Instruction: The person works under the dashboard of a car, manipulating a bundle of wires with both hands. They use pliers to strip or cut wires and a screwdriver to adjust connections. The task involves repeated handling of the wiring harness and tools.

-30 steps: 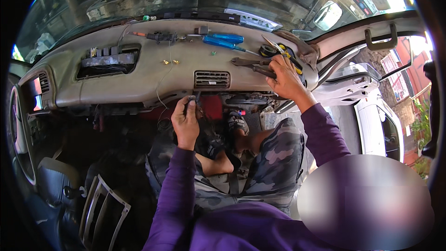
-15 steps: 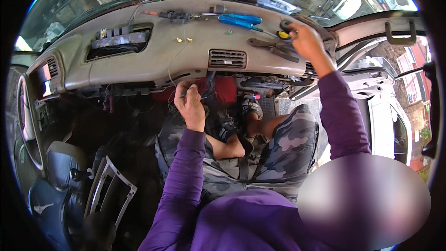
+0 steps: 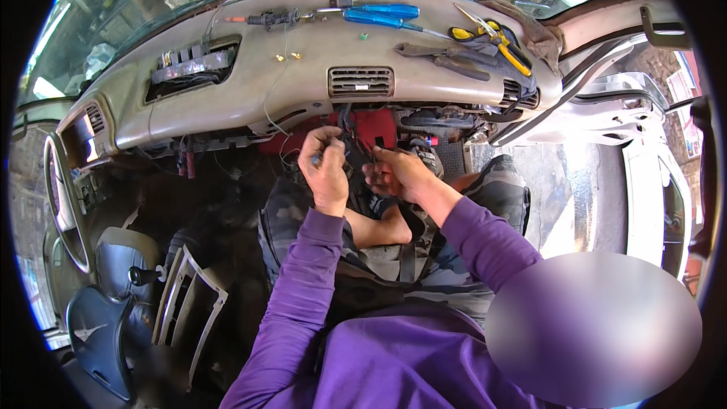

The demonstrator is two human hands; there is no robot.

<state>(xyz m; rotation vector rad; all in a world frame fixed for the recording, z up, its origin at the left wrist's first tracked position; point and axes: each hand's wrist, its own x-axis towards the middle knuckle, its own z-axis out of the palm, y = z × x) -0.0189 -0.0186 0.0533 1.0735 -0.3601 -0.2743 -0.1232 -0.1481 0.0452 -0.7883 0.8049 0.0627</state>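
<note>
My left hand (image 3: 326, 172) is closed in a pinch below the dashboard edge, in front of my lap. What its fingers hold is too small to make out. A thin pale wire (image 3: 268, 106) runs down over the dashboard and ends in loops beside this hand. Just to the right, my right hand (image 3: 401, 176) has its fingers curled together, level with the left. Something thin and dark shows at its fingertips, its kind unclear. Dark cables (image 3: 347, 123) hang from under the dashboard, close above both hands.
On the dashboard (image 3: 227, 110) lie yellow-and-black pliers (image 3: 503, 49) with jaws spread, dark pliers (image 3: 447, 59), blue-handled screwdrivers (image 3: 382, 15) and small brass-coloured pieces (image 3: 288, 56). A removed frame panel (image 3: 212, 318) stands at left by the gear lever (image 3: 144, 276). The door (image 3: 644, 189) is open at right.
My right hand has left the yellow-and-black pliers on the dashboard and come down beside my left hand. The left hand stays low, its fingers still pinched. The view has shifted slightly.
</note>
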